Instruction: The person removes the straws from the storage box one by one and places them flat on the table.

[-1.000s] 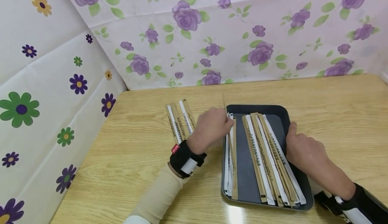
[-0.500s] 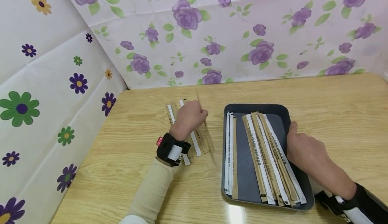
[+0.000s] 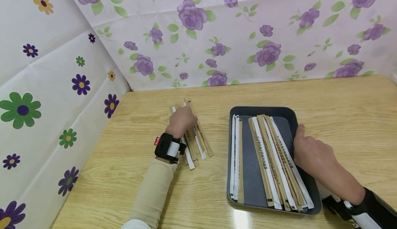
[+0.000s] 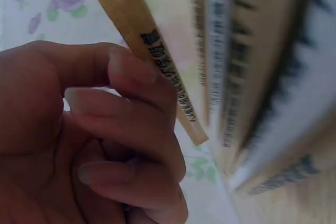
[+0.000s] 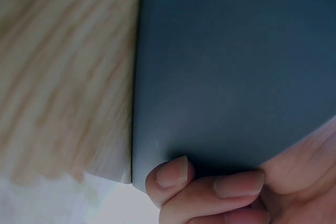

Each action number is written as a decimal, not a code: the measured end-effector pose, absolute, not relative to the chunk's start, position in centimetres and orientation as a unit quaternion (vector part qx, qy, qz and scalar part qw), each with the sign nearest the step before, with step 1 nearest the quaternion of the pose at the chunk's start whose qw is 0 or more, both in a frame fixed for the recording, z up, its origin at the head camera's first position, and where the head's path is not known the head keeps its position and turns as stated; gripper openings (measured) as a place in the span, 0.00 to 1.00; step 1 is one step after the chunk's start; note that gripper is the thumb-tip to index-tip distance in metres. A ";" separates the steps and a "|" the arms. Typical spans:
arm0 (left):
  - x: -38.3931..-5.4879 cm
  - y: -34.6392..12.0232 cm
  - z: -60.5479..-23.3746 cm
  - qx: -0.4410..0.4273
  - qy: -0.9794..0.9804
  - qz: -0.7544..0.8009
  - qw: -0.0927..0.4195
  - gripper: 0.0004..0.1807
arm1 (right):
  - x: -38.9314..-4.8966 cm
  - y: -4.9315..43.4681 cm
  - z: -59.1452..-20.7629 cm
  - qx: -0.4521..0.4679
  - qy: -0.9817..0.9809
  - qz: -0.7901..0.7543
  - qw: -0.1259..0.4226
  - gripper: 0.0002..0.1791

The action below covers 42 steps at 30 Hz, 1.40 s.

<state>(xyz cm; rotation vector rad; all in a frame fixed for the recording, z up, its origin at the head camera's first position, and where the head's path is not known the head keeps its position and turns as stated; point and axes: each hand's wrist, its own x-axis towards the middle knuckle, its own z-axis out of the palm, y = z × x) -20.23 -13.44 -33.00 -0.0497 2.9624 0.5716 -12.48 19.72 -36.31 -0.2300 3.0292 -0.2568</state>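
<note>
My left hand (image 3: 183,120) is over a loose group of brown and white paper-wrapped straws (image 3: 199,146) on the table. Seen from the left wrist, its fingers are curled and a brown paper-wrapped straw (image 4: 170,74) with dark print passes behind the index fingertip, pinched there. What lies inside the wrappers is hidden. The right hand (image 3: 313,153) grips the right wall of a dark grey tray (image 3: 252,180); the right wrist view has its fingertips (image 5: 173,174) against the tray's outer side. Inside the tray lie a narrow left bunch of straws (image 3: 237,167) and a wider right bunch (image 3: 276,163).
The wooden table (image 3: 149,187) carries everything. A flowered sheet (image 3: 235,43) hangs along its back edge, and another patterned sheet (image 3: 46,84) covers the left side. A bare strip of tray floor runs between the two bunches.
My left hand has moved left from the tray's left side to the loose straws, a thin straw with it. The right hand and tray have stayed put.
</note>
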 end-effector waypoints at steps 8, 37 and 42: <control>-20.0 -13.7 -33.4 -0.050 0.981 0.155 0.105 0.21 | -12.4 19.7 -36.4 -0.077 0.993 -0.082 0.040 0.36; -12.6 0.7 -34.9 0.319 0.944 0.051 0.069 0.26 | -12.4 19.8 -36.3 -0.079 0.993 -0.079 0.043 0.38; -12.3 1.1 -35.4 0.299 0.948 0.045 0.096 0.26 | -12.4 19.8 -36.2 -0.085 0.993 -0.078 0.034 0.37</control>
